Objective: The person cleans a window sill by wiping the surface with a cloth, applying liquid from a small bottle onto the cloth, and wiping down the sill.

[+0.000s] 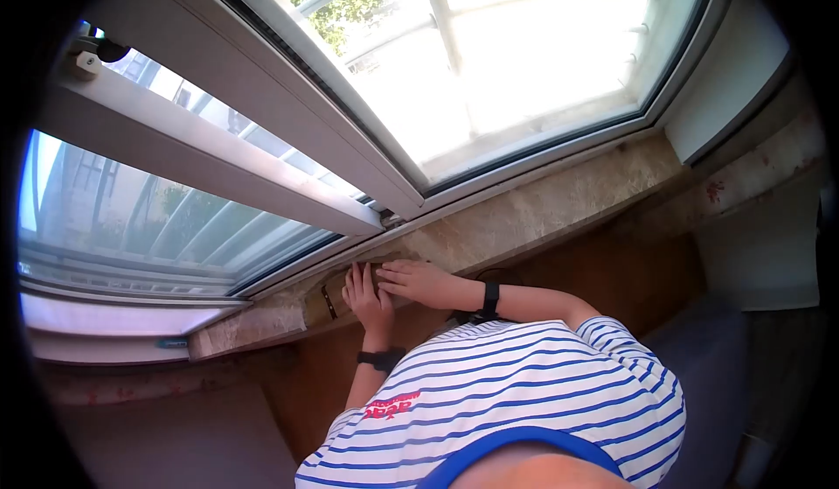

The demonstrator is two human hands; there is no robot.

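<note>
On the stone window sill (542,196) lies a flat brownish thing (337,290) with a dark strip near its left end. I cannot make out its kind. My left hand (367,301) rests on it with the fingers stretched out, pointing toward the window. From the right, my right hand (422,282) reaches across, its fingers extended and lying flat beside the left hand's fingertips. The two hands are close together, and they cover much of the brownish thing. A black band (491,301) circles the right wrist, and another black band (381,360) is on the left wrist.
Behind the sill, a white window frame (406,194) holds large panes, with curved bars outside. A partly opened sash (201,139) stands at the left. A small teal object (172,343) sits at the sill's left end. Patterned curtains (743,179) hang at the right.
</note>
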